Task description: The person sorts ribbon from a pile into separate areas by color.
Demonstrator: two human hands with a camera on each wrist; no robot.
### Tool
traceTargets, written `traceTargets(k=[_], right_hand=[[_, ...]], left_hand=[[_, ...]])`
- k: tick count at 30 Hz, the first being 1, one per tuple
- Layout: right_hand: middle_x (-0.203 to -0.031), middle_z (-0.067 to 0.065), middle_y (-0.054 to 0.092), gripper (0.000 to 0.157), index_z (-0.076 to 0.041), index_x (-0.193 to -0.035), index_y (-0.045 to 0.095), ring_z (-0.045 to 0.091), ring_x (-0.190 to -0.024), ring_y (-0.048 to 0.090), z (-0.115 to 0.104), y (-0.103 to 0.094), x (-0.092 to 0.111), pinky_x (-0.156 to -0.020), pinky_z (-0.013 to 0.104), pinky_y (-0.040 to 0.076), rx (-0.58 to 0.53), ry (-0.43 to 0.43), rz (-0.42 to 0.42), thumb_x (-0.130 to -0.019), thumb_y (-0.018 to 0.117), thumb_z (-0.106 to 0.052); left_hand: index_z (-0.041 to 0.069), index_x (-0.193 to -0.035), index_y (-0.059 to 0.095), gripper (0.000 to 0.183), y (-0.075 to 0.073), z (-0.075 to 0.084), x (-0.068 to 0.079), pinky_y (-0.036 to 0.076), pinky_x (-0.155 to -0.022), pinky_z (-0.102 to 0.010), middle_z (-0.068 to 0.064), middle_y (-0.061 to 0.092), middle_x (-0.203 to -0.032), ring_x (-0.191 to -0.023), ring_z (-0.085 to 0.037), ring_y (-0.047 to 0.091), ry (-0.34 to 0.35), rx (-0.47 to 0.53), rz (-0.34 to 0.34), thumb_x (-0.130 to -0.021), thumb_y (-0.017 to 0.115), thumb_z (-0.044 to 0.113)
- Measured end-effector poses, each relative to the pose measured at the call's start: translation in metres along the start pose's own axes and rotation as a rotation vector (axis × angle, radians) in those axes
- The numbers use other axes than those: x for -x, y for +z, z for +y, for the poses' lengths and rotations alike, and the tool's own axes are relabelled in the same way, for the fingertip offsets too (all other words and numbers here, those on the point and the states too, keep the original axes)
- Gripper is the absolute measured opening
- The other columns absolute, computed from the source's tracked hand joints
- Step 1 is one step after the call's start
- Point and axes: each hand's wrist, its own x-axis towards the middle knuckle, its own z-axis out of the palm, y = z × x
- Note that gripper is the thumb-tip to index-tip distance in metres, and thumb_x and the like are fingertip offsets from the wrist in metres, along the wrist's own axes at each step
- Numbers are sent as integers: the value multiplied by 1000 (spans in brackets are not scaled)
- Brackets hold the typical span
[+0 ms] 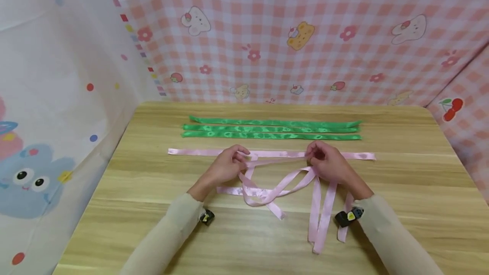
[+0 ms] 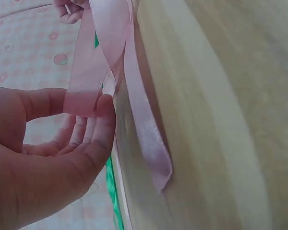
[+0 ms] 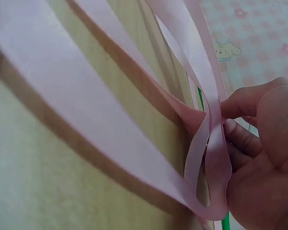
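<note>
Pink satin ribbon fills the space between both hands. The left hand (image 1: 226, 165) pinches a ribbon between thumb and forefinger; the left wrist view shows the pinched pink ribbon (image 2: 84, 86) close up. Facing it, the right hand (image 1: 327, 162) grips pink ribbons with its fingertips, and several folds (image 3: 216, 139) bunch there in the right wrist view. From that hand, ribbon tails (image 1: 325, 220) hang down toward the front. Looped pink lengths (image 1: 288, 181) droop between the hands, crossing over a short ribbon stretch (image 1: 229, 190) on the table.
Behind the hands, a straight pink ribbon (image 1: 195, 152) lies across the wooden table (image 1: 145, 224). Farther back, three green ribbons (image 1: 271, 129) lie side by side. A pink checked cloth (image 1: 267, 67) hangs at the back, and a white printed cloth (image 1: 68, 96) hangs on the left.
</note>
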Motion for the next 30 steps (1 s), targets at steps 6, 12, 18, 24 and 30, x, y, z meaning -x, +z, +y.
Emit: traceTargets(k=[6, 12, 18, 24, 30], right_hand=[[-89, 9, 61, 12, -3, -100, 59, 21, -83, 57, -9, -6, 4, -72, 24, 48, 8, -39, 44, -91, 58, 5], [-92, 14, 54, 15, 7, -101, 50, 19, -81, 64, -37, -30, 17, -63, 24, 54, -162, -194, 23, -90, 51, 16], [-95, 13, 47, 17, 11, -107, 44, 19, -75, 51, -63, -59, 33, -61, 23, 47, -302, -317, -121, -92, 44, 21], [-105, 11, 49, 22, 9, -112, 48, 19, -71, 48, -64, -77, 43, -61, 27, 45, -259, -314, -284, -93, 45, 19], [-104, 4, 55, 22, 7, -112, 50, 15, -80, 56, -59, -89, 55, -68, 24, 51, -242, -322, -358, -93, 49, 19]], left_hand=[[5, -129, 55, 35, -8, 3, 0, 47, -66, -28, -17, 67, -104, -79, -18, 59, -33, 53, -107, -95, 58, 4], [6, -137, 50, 42, -27, 28, 15, 49, -84, -33, -15, 68, -97, -88, -23, 64, 60, 153, -290, -96, 59, 4], [9, -139, 47, 52, -49, 58, 37, 51, -90, -32, -5, 67, -90, -90, -26, 64, 242, 272, -332, -92, 63, -4], [15, -138, 49, 47, -71, 62, 52, 54, -76, -34, -12, 63, -96, -80, -28, 61, 220, 201, -302, -95, 62, 0], [12, -133, 53, 39, -90, 48, 62, 41, -54, -23, -13, 60, -92, -63, -14, 47, 162, 92, -270, -96, 61, 3]])
